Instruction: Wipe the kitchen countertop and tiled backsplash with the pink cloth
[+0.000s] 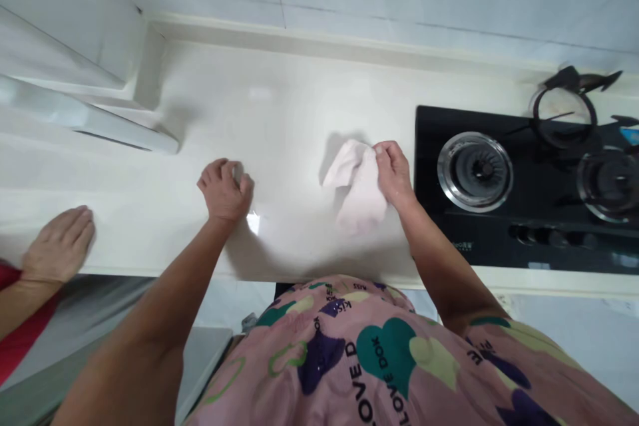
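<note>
The right hand [394, 174] is pinching a soft, light white cloth [357, 186] by its gathered edge, mid-right on the worktop [279, 90], while the left hand [224, 191] is resting nearby, fingers curled.

The cream stone counter [279, 100] carries a crumpled white cloth [360, 190], lying just left of a black gas hob [529, 193] set into its surface. The hob has round burners with steel rings [474, 172], and a dark wire pan ring [564, 116] sits at its back edge. Toward the counter's left end rests a long white moulded piece [100, 120], too washed out to identify.
</note>
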`<action>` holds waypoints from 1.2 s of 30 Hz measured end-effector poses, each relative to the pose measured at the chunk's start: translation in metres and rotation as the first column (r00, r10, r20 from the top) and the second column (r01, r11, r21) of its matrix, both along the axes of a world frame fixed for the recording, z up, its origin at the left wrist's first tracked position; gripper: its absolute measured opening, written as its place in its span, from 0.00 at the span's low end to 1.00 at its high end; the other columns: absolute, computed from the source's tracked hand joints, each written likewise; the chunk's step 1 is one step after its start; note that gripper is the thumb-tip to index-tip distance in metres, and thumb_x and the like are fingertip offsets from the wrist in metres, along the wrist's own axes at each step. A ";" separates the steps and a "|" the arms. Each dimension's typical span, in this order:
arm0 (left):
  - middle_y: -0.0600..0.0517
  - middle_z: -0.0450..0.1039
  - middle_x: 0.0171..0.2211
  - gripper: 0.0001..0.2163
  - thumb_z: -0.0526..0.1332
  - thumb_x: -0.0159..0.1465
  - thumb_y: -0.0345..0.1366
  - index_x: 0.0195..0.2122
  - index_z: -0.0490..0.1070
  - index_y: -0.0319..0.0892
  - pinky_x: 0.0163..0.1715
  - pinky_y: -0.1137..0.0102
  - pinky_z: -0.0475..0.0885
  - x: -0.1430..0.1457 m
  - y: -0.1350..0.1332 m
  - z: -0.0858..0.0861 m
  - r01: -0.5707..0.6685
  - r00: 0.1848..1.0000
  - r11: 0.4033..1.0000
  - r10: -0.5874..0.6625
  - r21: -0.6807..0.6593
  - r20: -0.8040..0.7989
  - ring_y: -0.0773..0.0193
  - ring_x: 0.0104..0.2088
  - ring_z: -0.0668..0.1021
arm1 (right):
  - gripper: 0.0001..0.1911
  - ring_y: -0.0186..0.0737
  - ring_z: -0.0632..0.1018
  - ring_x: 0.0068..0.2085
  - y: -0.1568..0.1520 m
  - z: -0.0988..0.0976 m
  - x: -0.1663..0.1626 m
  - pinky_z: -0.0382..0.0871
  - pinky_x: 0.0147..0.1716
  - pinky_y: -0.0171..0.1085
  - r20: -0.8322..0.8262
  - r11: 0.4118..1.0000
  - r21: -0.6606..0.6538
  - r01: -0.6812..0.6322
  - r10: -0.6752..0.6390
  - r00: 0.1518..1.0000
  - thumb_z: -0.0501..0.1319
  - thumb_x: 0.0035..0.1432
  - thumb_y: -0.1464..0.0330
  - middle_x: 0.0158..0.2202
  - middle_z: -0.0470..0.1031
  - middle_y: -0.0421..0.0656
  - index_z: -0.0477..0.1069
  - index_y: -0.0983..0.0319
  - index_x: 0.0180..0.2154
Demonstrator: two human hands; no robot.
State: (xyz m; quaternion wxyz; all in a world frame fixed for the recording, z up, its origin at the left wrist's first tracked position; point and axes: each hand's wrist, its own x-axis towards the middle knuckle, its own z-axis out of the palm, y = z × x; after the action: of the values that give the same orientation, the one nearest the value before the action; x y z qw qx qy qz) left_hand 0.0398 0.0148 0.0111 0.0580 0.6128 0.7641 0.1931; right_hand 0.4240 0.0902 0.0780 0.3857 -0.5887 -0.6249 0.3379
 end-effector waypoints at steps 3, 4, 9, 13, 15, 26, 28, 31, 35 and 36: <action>0.37 0.65 0.62 0.18 0.59 0.68 0.41 0.57 0.70 0.41 0.62 0.48 0.55 0.000 -0.001 0.001 -0.001 1.000 1.000 0.001 0.007 -0.030 0.45 0.63 0.63 | 0.18 0.42 0.77 0.45 0.003 0.010 0.005 0.72 0.47 0.42 0.117 0.984 -0.017 -0.175 0.175 0.977 0.54 0.71 0.53 0.48 0.77 0.43 0.72 0.55 0.53; 0.37 0.65 0.62 0.19 0.59 0.68 0.42 0.57 0.70 0.40 0.62 0.48 0.55 0.000 -0.001 0.001 -0.004 0.999 1.000 0.004 0.011 -0.040 0.45 0.63 0.64 | 0.19 0.44 0.77 0.49 -0.001 0.010 0.004 0.72 0.50 0.45 0.189 0.963 -0.038 -0.267 0.269 0.944 0.54 0.70 0.54 0.53 0.77 0.45 0.72 0.54 0.55; 0.37 0.67 0.61 0.19 0.56 0.69 0.43 0.57 0.71 0.41 0.61 0.50 0.58 -0.001 -0.002 0.007 -0.012 0.996 1.000 0.013 0.009 -0.090 0.43 0.62 0.66 | 0.24 0.58 0.71 0.61 -0.051 -0.005 -0.019 0.68 0.58 0.54 0.561 0.748 -0.168 -0.642 0.608 0.562 0.60 0.67 0.57 0.69 0.65 0.53 0.72 0.58 0.61; 0.37 0.68 0.60 0.19 0.55 0.69 0.43 0.57 0.72 0.41 0.60 0.50 0.59 -0.004 -0.003 0.011 -0.010 0.995 1.000 0.010 -0.002 -0.104 0.43 0.62 0.67 | 0.32 0.54 0.68 0.63 -0.075 -0.013 -0.049 0.65 0.60 0.51 0.571 0.504 -0.148 -0.851 0.746 0.343 0.63 0.65 0.56 0.72 0.59 0.49 0.65 0.55 0.67; 0.37 0.68 0.60 0.19 0.55 0.69 0.44 0.57 0.72 0.41 0.60 0.50 0.59 -0.006 -0.004 0.012 -0.012 0.994 1.000 0.012 0.003 -0.110 0.43 0.61 0.67 | 0.34 0.55 0.64 0.67 -0.062 -0.017 -0.068 0.60 0.63 0.53 0.595 0.474 -0.125 -0.872 0.739 0.316 0.63 0.65 0.56 0.75 0.54 0.48 0.61 0.54 0.69; 0.38 0.69 0.60 0.19 0.53 0.70 0.45 0.56 0.72 0.41 0.60 0.50 0.62 -0.014 -0.001 0.015 -0.010 0.987 1.000 0.009 -0.008 -0.157 0.45 0.61 0.69 | 0.18 0.52 0.72 0.55 0.162 -0.033 0.000 0.65 0.56 0.50 0.515 0.991 0.102 -0.083 0.019 0.857 0.54 0.68 0.64 0.58 0.74 0.55 0.75 0.63 0.54; 0.38 0.69 0.60 0.19 0.52 0.71 0.45 0.56 0.72 0.41 0.60 0.50 0.62 -0.015 -0.001 0.014 -0.015 0.986 1.000 0.013 -0.012 -0.165 0.45 0.61 0.69 | 0.22 0.51 0.72 0.52 0.180 -0.021 0.053 0.67 0.53 0.49 0.497 0.986 0.159 0.052 -0.125 0.858 0.48 0.72 0.59 0.50 0.75 0.56 0.74 0.64 0.51; 0.38 0.68 0.61 0.20 0.51 0.70 0.46 0.56 0.71 0.41 0.60 0.50 0.62 -0.017 0.000 0.011 -0.014 0.985 0.999 0.009 -0.029 -0.170 0.44 0.61 0.69 | 0.31 0.56 0.69 0.53 0.192 0.007 0.126 0.63 0.54 0.54 0.465 0.933 0.262 0.246 -0.345 0.815 0.38 0.72 0.51 0.50 0.73 0.59 0.70 0.62 0.55; 0.38 0.68 0.61 0.20 0.51 0.70 0.46 0.57 0.71 0.42 0.59 0.50 0.63 -0.020 0.000 0.007 -0.015 0.981 0.999 0.009 -0.031 -0.193 0.44 0.61 0.70 | 0.38 0.64 0.70 0.54 0.200 0.039 0.186 0.59 0.53 0.60 0.494 0.902 0.304 0.308 -0.425 0.759 0.34 0.69 0.44 0.50 0.72 0.61 0.68 0.59 0.59; 0.38 0.69 0.61 0.20 0.51 0.70 0.46 0.57 0.71 0.42 0.59 0.50 0.64 -0.021 0.000 0.006 -0.018 0.979 1.000 0.012 -0.025 -0.202 0.44 0.61 0.70 | 0.38 0.64 0.72 0.54 0.201 0.042 0.191 0.60 0.52 0.62 0.536 0.921 0.281 0.269 -0.383 0.752 0.36 0.68 0.43 0.50 0.73 0.60 0.68 0.58 0.60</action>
State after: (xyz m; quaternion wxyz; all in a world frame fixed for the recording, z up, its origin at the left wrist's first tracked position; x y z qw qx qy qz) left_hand 0.0192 0.0144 0.0168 -0.0129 0.6226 0.7732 0.1201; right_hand 0.6155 0.2917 0.1195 0.2824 -0.7247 -0.6285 0.0088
